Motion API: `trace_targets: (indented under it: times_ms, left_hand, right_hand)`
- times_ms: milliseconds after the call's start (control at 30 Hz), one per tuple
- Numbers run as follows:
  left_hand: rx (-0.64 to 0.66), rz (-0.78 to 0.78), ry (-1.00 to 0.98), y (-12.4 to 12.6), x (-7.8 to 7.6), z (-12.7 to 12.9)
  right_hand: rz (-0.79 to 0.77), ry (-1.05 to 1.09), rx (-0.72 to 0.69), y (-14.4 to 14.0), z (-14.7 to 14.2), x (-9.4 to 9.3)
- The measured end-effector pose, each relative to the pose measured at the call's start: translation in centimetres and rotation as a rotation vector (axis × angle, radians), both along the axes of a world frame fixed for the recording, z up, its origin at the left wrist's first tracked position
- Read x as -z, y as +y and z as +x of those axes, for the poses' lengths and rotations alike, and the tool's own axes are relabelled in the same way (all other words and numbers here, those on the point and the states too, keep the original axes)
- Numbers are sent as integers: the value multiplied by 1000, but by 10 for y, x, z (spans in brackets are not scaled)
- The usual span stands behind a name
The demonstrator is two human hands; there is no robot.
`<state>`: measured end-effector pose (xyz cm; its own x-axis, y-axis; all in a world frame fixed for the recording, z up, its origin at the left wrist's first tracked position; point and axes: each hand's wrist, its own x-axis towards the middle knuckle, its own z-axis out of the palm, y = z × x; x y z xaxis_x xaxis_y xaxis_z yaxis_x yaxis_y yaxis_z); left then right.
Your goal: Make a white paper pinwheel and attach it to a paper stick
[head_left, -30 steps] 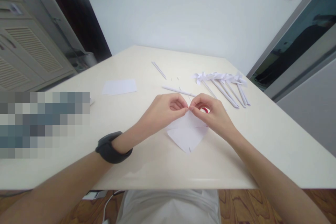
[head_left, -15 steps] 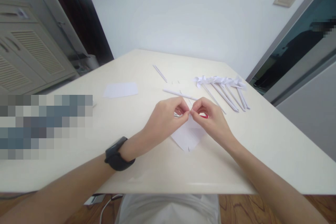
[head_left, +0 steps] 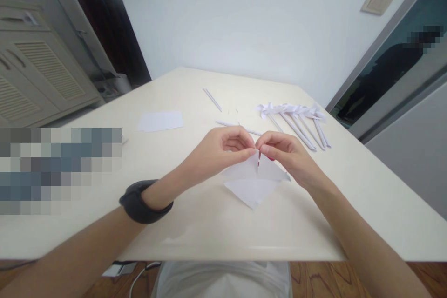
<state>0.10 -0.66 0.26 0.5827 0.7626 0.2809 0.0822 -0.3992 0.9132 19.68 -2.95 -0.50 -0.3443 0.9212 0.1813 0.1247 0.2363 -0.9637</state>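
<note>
Between both hands is a white sheet of paper (head_left: 240,168), creased across its middle, with its lower corner (head_left: 254,193) toward me. A slit runs down from its far tip. My left hand (head_left: 228,146), with a black band (head_left: 143,202) on the wrist, pinches the paper just left of the slit. On the other side of it, my right hand (head_left: 284,153) pinches the paper between thumb and index finger. Something red (head_left: 271,159) shows behind the paper and under my right fingers; its kind is hidden.
Several paper pinwheels (head_left: 293,111) on rolled sticks lie at the right. A paper tube (head_left: 230,125) is just beyond my hands, thin sticks (head_left: 212,99) lie farther back, and white paper (head_left: 160,121) lies left. A person (head_left: 394,74) appears at the far right.
The paper's upper part has lifted and spread wider, showing the slit with red behind it. Both hands have shifted slightly right, still pinching the tip.
</note>
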Motion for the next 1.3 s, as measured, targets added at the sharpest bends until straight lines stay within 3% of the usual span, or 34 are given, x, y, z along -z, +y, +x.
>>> trace_targets:
  times_ms: [333,633,800,967,1300]
  left_hand:
    - [57,138,50,-4,-4,-2]
    - [-85,401,41,-10,-2,4]
    - [-13,318,-8,-12,-1,5]
    - [-23,206,-70,-13,-3,4]
    - [4,209,-72,-15,-3,4]
  right_hand:
    - [1,92,-140,0,2,1]
    - [282,100,3,-3,-6,3]
    - [260,159,-34,-1,-2,1]
    - [201,156,-102,0,1,1]
    - [254,143,-72,0,0,2]
